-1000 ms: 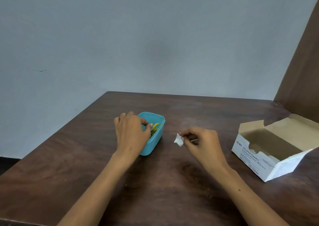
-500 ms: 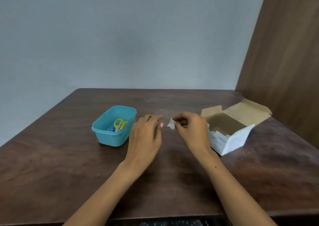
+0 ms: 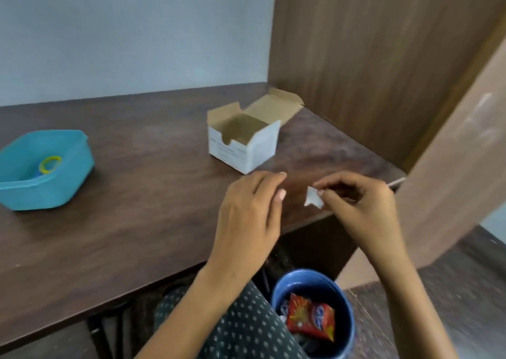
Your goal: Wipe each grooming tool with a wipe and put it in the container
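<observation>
Pinching a small white wipe (image 3: 313, 197), the right hand (image 3: 361, 208) faces the empty, relaxed left hand (image 3: 246, 216).

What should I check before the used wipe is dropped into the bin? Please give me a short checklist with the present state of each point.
1. Wipe held firmly: ok, the right hand pinches it.
2. Left hand free: ok, its fingers are relaxed and hold nothing.
3. Bin open and in sight: ok, it stands below the table edge.
4. Wipe directly above the bin: not ok, it is over the table edge.
5. Room in the bin: cannot tell, a red packet lies inside.
6. Tools in the container: ok, a yellow handle shows inside.
</observation>
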Motion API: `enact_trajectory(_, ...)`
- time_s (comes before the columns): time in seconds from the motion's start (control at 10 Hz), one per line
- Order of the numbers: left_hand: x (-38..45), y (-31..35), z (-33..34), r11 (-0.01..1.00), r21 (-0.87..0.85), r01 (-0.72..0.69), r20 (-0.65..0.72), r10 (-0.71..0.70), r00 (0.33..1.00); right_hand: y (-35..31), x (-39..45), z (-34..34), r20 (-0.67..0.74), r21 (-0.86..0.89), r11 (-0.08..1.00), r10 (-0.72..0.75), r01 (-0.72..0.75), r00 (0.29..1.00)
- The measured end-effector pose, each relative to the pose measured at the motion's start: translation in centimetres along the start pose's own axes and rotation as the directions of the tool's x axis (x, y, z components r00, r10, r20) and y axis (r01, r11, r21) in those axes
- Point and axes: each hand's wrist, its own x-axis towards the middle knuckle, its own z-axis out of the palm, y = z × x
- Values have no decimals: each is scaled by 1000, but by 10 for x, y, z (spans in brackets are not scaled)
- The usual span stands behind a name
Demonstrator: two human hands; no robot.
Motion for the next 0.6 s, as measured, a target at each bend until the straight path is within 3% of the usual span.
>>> enact_trajectory(0.1, -24, 26, 32, 986, -121, -112, 42, 118, 992, 31, -30, -31, -30, -136, 981, 134, -137, 991)
enact_trajectory(0.2, -50, 30, 71, 974, -197, -111, 156, 143, 977, 73, -59, -32, -40, -266, 928, 261, -262, 964)
enact_trajectory(0.4, -83, -5, 146, 969, -200, 145, 392, -56, 918, 171, -95, 14, -97, -408, 738, 551, -538, 829)
enact_trajectory(0.6, -95, -19, 184, 955, -119, 274, 526, -173, 833, 211, -102, 43, -122, -426, 632, 669, -647, 734)
